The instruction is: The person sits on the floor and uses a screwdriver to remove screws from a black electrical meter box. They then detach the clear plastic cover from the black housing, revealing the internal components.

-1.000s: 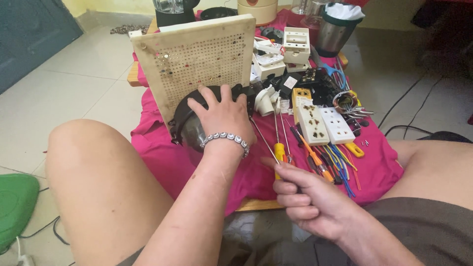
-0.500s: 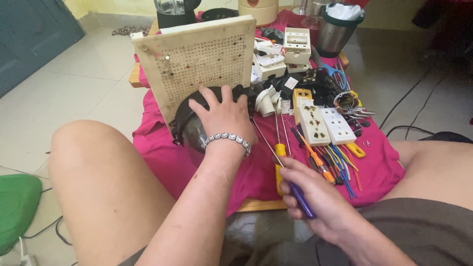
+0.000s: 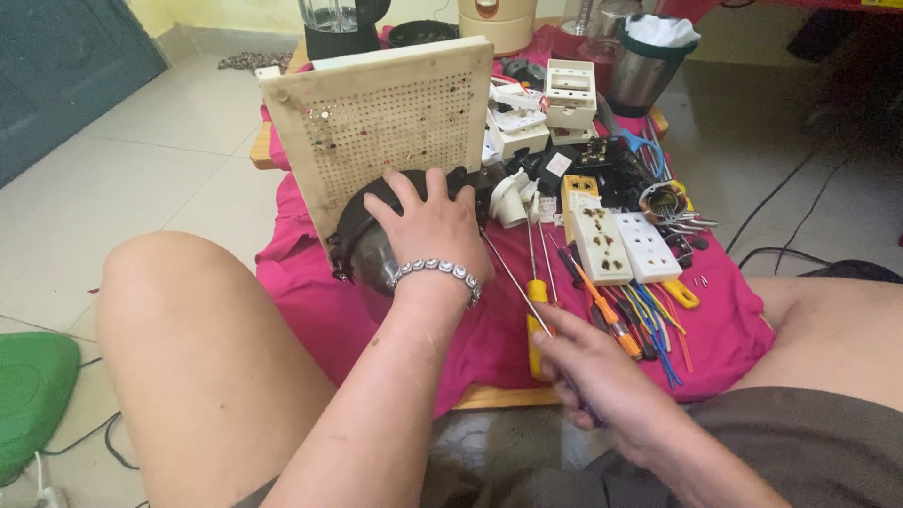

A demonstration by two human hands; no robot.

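- Head view looks down on a low wooden counter [image 3: 499, 397] draped in a pink cloth [image 3: 310, 292], with the person's bare knees at either side.
- Left hand [image 3: 428, 226] is spread flat, palm down, on a dark round housing [image 3: 362, 246] near the counter's left edge; it seems to be pinning the part so it cannot roll or twist.
- A cream perforated board [image 3: 395, 122] stands tilted just behind that housing, touching it or nearly so.
- Right hand [image 3: 588, 372], at the near edge, is closed around a slim screwdriver [image 3: 513, 282]; its thin shaft slants up toward the housing, as if lined up to work on it.
- Beside it lie a yellow-handled screwdriver [image 3: 534, 315], white socket strips [image 3: 621, 245] and loose coloured wires [image 3: 654, 325].
- The tool's handle is buried in the fist, its tip is hard to make out, and most of the housing is covered by the palm.
- Jars along the far edge are cut off by the frame.
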